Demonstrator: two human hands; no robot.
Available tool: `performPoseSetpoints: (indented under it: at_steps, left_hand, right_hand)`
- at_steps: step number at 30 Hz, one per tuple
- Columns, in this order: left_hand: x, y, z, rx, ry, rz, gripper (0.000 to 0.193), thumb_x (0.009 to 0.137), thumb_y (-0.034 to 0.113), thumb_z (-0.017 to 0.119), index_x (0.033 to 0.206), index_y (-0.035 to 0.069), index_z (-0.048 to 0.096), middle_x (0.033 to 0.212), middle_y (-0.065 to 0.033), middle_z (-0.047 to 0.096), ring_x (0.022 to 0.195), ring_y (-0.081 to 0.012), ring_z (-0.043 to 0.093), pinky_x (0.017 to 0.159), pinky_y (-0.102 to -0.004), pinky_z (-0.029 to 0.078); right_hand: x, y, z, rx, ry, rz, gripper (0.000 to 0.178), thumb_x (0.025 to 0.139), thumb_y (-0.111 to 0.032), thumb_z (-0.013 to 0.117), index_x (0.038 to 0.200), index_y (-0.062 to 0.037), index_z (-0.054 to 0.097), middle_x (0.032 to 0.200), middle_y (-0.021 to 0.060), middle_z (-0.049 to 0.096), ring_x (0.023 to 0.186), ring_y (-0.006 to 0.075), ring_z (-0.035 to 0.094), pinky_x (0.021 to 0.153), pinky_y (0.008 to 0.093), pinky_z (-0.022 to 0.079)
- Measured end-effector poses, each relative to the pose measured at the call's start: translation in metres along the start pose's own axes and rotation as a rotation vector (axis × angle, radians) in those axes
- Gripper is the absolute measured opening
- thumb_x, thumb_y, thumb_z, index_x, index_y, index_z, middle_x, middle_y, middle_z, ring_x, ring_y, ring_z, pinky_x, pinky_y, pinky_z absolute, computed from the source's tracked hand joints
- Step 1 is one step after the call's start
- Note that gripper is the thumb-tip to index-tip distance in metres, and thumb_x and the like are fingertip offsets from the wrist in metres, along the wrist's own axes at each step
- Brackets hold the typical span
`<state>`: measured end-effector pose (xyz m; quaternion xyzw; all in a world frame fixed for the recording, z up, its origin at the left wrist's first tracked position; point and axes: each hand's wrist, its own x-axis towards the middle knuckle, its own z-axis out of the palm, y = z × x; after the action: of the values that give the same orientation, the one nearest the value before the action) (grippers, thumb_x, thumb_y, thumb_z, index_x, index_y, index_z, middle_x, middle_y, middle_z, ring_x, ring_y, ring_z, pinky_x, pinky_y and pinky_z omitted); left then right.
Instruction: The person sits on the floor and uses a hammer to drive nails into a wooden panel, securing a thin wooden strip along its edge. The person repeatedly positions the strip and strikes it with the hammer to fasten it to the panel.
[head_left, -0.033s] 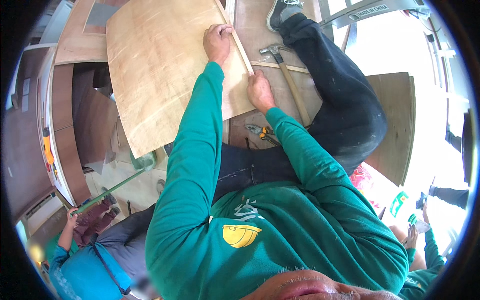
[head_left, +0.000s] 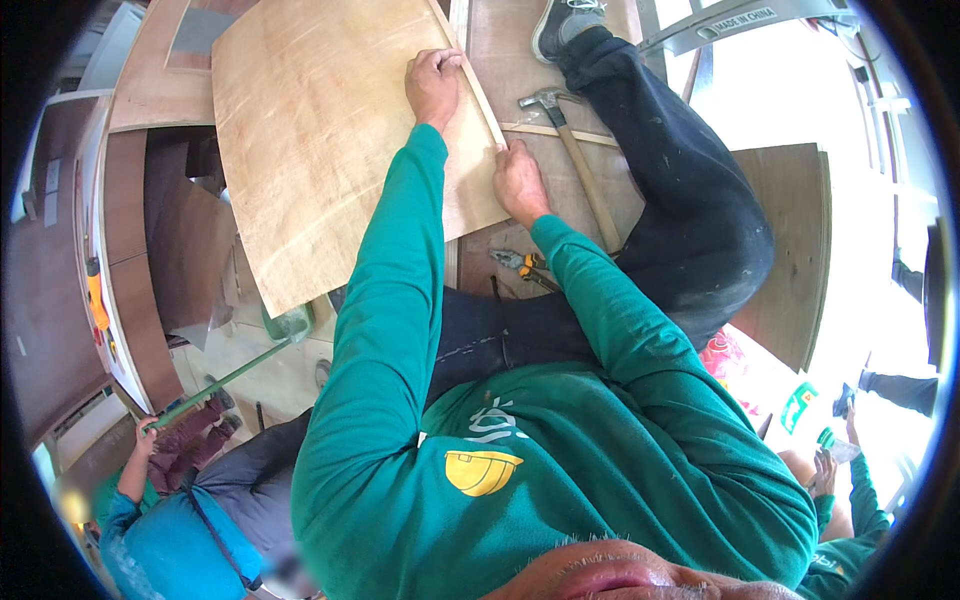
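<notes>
A pale plywood sheet [head_left: 320,140] lies in front of me, tilted toward the left. A thin wooden strip [head_left: 484,98] runs along its right edge. Curled over the strip, the fingers of my left hand [head_left: 433,90] are closed, with the wrist resting above the sheet. My right hand [head_left: 521,184] closes on the strip's near end, by the sheet's corner; its fingertips are partly hidden. Right of my hands lies a claw hammer [head_left: 580,165] with a wooden handle. Pliers [head_left: 512,259] with orange-and-black grips lie below my right hand.
My bent right leg [head_left: 700,190] borders the hammer. Brown boards [head_left: 785,250] stand beyond my knee. At far left, an orange-handled tool [head_left: 96,293] rests by a cabinet panel. A co-worker in blue [head_left: 180,535] holds a green strip [head_left: 220,382] at lower left; another person's hands show at lower right.
</notes>
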<state>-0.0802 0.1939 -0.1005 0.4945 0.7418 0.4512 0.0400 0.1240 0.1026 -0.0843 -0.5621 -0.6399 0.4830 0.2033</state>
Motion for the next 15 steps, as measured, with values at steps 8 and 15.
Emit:
performPoseSetpoints:
  at_steps: [8,15]
  left_hand:
    - [0.004,-0.007,0.003,0.146,-0.088,-0.009,0.017,0.095,0.027,0.075,0.104,0.018,0.086,0.113,-0.0054,0.076,0.110,-0.0308,0.064,0.102,-0.0409,0.050]
    - [-0.001,-0.016,0.007,0.189,-0.048,0.024,0.016,0.094,0.022,0.074,0.102,0.013,0.084,0.111,-0.0114,0.075,0.107,-0.0331,0.068,0.099,-0.0441,0.053]
  right_hand:
    - [0.004,0.008,0.002,0.065,-0.005,-0.033,0.038,0.111,-0.029,0.048,0.110,0.0087,0.056,0.102,0.0414,0.066,0.102,0.0593,0.064,0.090,0.0619,0.050]
    - [0.011,0.029,0.008,0.289,0.014,-0.117,0.042,0.111,-0.030,0.050,0.114,0.0102,0.063,0.103,0.0330,0.070,0.098,0.0482,0.069,0.091,0.0525,0.053]
